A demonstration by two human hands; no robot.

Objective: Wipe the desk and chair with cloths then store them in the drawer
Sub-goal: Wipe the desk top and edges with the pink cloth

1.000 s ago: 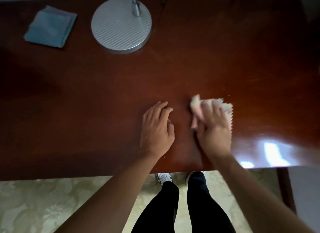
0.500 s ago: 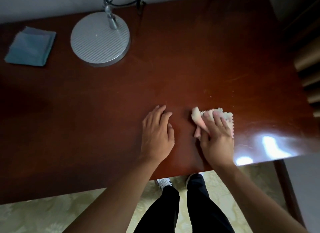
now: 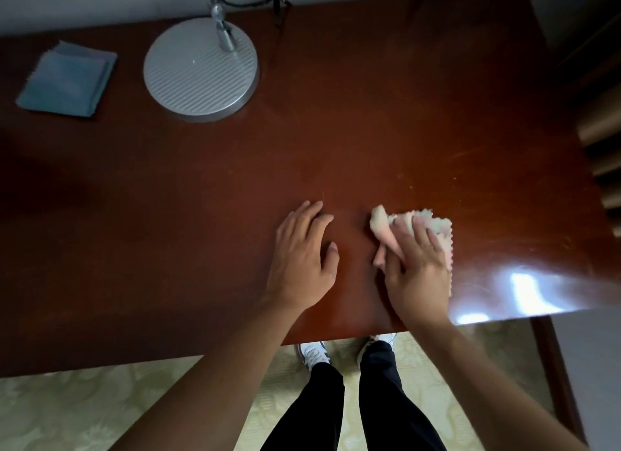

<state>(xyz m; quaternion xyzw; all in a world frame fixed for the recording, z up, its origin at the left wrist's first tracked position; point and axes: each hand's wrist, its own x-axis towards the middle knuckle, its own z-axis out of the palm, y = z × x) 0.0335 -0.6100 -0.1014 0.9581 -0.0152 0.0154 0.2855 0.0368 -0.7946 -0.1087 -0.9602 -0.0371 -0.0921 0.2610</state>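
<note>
Desk [image 3: 386, 121] wiping in hand: our right hand [image 3: 416, 276] presses the pink cloth [image 3: 433, 224] flat-fingered; left hand [image 3: 302, 259] rests open. Next, sweep outward.

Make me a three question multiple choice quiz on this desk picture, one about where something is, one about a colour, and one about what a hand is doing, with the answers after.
1. Where does the folded cloth that nobody touches lie?
A. At the far left of the desk, left of the lamp base
B. Under the left hand
C. On the floor by the shoes

2. What colour is that folded cloth?
A. Red
B. Blue-grey
C. Yellow

3. What is the right hand doing?
A. Hanging off the desk edge
B. Lifting the lamp
C. Pressing a pale pink cloth onto the desk

Answers:
1. A: the folded cloth lies apart from the round lamp base, at the desk's far left.
2. B: it looks blue-grey against the reddish-brown wood.
3. C: the right hand lies over the pink cloth, while the left hand rests bare on the wood.
</note>
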